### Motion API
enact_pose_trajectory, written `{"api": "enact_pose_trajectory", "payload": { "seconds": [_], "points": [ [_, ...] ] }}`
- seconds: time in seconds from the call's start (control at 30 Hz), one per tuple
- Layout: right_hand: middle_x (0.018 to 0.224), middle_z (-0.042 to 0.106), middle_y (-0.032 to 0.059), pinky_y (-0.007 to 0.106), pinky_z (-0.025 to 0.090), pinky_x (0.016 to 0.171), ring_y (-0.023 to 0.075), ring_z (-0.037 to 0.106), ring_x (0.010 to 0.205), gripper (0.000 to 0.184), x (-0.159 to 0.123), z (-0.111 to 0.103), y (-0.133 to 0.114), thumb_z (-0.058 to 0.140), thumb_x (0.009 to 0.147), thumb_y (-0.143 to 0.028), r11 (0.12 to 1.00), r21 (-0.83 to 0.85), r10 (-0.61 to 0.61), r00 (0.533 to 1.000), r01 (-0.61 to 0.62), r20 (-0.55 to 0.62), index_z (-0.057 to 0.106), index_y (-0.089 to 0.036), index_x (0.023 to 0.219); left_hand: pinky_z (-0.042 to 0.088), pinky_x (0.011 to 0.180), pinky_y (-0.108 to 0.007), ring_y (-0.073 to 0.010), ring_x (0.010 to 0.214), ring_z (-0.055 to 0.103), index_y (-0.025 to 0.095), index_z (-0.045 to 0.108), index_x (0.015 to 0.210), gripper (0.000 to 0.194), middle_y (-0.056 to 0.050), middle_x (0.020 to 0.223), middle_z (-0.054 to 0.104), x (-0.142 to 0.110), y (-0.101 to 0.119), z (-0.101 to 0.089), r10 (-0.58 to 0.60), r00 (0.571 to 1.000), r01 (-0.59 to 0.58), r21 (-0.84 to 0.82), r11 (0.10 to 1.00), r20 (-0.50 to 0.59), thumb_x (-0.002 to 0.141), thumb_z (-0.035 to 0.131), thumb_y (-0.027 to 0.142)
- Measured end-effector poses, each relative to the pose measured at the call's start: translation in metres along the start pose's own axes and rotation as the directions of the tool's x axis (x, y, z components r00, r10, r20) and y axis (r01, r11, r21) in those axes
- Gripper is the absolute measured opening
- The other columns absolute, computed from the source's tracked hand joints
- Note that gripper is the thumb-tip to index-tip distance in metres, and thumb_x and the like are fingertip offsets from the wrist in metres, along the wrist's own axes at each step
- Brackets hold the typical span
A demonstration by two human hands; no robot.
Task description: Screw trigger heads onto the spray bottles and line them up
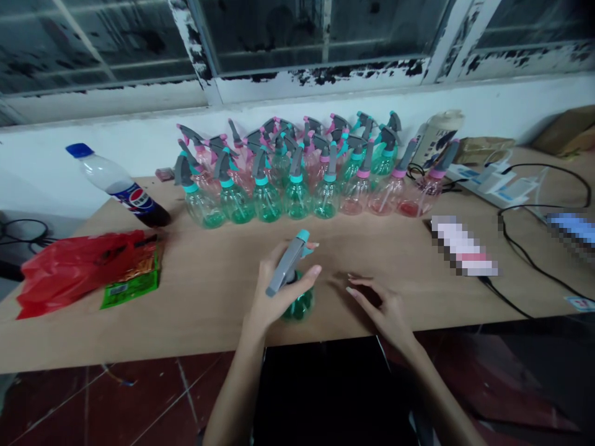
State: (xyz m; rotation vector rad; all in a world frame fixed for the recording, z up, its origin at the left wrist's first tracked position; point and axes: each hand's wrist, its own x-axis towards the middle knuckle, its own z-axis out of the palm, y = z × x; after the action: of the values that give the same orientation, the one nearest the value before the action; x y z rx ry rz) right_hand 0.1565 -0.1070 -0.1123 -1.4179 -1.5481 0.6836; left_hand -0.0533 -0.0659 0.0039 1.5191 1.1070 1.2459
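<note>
Closest to me, the left hand (279, 282) wraps a green spray bottle (297, 302) standing near the front edge of the desk (209, 297), fingers closed round its neck under the grey trigger head (287, 264). The right hand (383, 306) hovers just beside it, fingers spread, holding nothing. A steady grip low on the neck would keep the bottle upright, I'd judge. Its body is mostly hidden by the palm. Farther back stand rows of green and pink spray bottles (297, 179), overlapping too much to count, and a tilted Pepsi bottle (118, 184).
</note>
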Motion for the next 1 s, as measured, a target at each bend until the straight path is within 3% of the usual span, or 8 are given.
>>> {"api": "enact_pose_trajectory", "payload": {
  "seconds": [0.1, 0.23, 0.33, 0.6, 0.7, 0.87, 1.0],
  "points": [
    [0.108, 0.069, 0.0062, 0.046, 0.048, 0.091, 0.0260, 0.064, 0.102, 0.028, 0.000, -0.001, -0.003, 0.057, 0.082, -0.043, 1.000, -0.005, 0.006, 1.000, -0.006, -0.006, 0.065, -0.025, 0.102, 0.047, 0.084, -0.041, -0.0279, 0.094, 0.062, 0.027, 0.067, 0.096, 0.026, -0.006, 0.099, 0.067, -0.002, -0.003, 0.002, 0.092, 0.994, -0.100, 0.170, 0.980, 0.053, 0.070, 0.070, 0.024],
    [0.108, 0.069, 0.0059, 0.045, 0.048, 0.091, 0.0252, 0.064, 0.102, 0.027, 0.000, -0.001, -0.005, 0.057, 0.083, -0.043, 1.000, -0.013, 0.011, 1.000, -0.011, -0.001, 0.065, -0.025, 0.101, 0.048, 0.063, -0.033, -0.0201, 0.068, 0.062, 0.025, 0.063, 0.087, 0.016, -0.004, 0.083, 0.065, -0.003, -0.013, 0.001, 0.055, 0.998, -0.056, 0.217, 0.975, 0.010, 0.072, 0.069, 0.028],
    [0.108, 0.069, 0.0057, 0.044, 0.047, 0.092, 0.0243, 0.063, 0.103, 0.026, 0.000, -0.001, -0.005, 0.058, 0.083, -0.042, 1.000, -0.012, 0.004, 1.000, -0.004, 0.002, 0.065, -0.025, 0.102, 0.047, 0.061, -0.032, -0.0174, 0.060, 0.058, 0.024, 0.063, 0.078, 0.009, -0.001, 0.069, 0.061, -0.002, -0.017, 0.001, 0.029, 0.998, -0.017, 0.238, 0.971, -0.048, 0.074, 0.068, 0.031],
    [0.114, 0.065, 0.0071, 0.046, 0.046, 0.095, 0.0243, 0.059, 0.108, 0.027, 0.000, 0.001, -0.007, 0.054, 0.085, -0.041, 0.994, -0.078, -0.081, 0.997, 0.081, 0.002, 0.063, -0.025, 0.105, 0.045, 0.088, -0.037, -0.0238, 0.098, 0.060, 0.027, 0.062, 0.108, 0.029, -0.006, 0.110, 0.064, 0.004, -0.011, 0.009, 0.134, 0.989, -0.117, 0.211, 0.970, -0.069, 0.079, 0.062, 0.024],
    [0.128, 0.056, 0.0083, 0.049, 0.043, 0.099, 0.0266, 0.053, 0.118, 0.038, 0.000, 0.003, -0.007, 0.057, 0.082, -0.046, 0.973, -0.171, -0.147, 0.988, 0.154, 0.053, 0.059, -0.025, 0.114, 0.045, 0.090, -0.036, -0.0232, 0.100, 0.060, 0.027, 0.063, 0.109, 0.030, -0.005, 0.114, 0.063, 0.004, -0.014, 0.010, 0.119, 0.991, -0.107, 0.170, 0.980, -0.066, 0.079, 0.063, 0.023],
    [0.143, 0.041, 0.0128, 0.054, 0.028, 0.109, 0.0297, 0.035, 0.132, 0.070, 0.007, 0.013, -0.006, 0.059, 0.076, -0.058, 0.871, -0.386, -0.247, 0.950, 0.304, 0.190, 0.045, -0.020, 0.133, 0.047, 0.085, -0.033, -0.0214, 0.096, 0.060, 0.028, 0.063, 0.111, 0.034, -0.005, 0.114, 0.064, 0.004, -0.015, 0.009, 0.089, 0.994, -0.081, 0.121, 0.989, -0.061, 0.078, 0.065, 0.024],
    [0.145, 0.037, 0.0133, 0.054, 0.023, 0.110, 0.0291, 0.029, 0.136, 0.074, 0.018, 0.020, -0.006, 0.054, 0.078, -0.060, 0.825, -0.439, -0.255, 0.928, 0.355, 0.271, 0.040, -0.019, 0.137, 0.046, 0.086, -0.034, -0.0220, 0.098, 0.060, 0.027, 0.063, 0.111, 0.035, -0.006, 0.114, 0.063, 0.004, -0.013, 0.009, 0.100, 0.993, -0.092, 0.117, 0.989, -0.059, 0.077, 0.065, 0.023]
  ]
}}
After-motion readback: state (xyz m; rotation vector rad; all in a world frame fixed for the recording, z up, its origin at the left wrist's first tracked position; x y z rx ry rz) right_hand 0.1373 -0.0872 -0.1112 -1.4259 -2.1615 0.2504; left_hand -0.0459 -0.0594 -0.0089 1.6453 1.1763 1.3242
